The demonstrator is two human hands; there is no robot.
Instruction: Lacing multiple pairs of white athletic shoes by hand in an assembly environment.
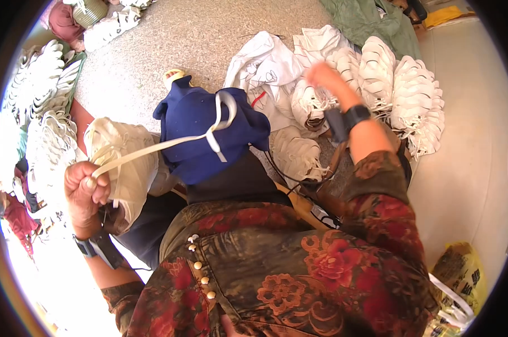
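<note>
My left hand [87,188] is closed, pinching one end of a long cream strap [153,148]. From there the strap runs right across the navy cloth [195,123] on my lap and ends in a curled loop. Beside that hand, a bundle of whitish pieces [122,151] lies against my left leg. My right hand [328,78] reaches out ahead on the right, over several bundles of layered white pieces [374,73] with loose cord ends. Motion smears its fingers, so whether they hold anything is not visible.
White cloth [265,62] lies on the speckled floor [175,33] ahead. Green cloth [372,22] is at the far right. More white bundles [43,73] pile up at the left. A yellow plastic bag [461,269] stands at the near right. Dark cables [282,174] run beside my lap.
</note>
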